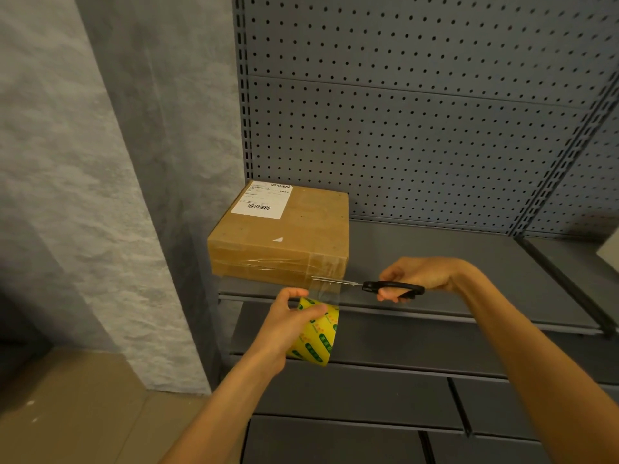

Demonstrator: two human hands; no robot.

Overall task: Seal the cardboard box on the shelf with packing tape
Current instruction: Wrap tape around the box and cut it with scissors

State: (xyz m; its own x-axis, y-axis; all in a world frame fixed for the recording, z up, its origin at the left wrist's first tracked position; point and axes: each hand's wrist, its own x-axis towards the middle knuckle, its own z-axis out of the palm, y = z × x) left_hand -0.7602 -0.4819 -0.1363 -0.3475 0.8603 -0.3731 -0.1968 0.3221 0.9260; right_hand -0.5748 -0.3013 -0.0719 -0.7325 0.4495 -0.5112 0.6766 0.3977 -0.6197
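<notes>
At the shelf's front left corner sits the cardboard box; the left hand grips the tape roll, the right hand closes scissors on its clear strip.

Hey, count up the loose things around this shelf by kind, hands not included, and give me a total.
Cardboard box: 1
Tape roll: 1
Scissors: 1
Total: 3
The left hand holds the tape roll; the right hand holds the scissors.
</notes>
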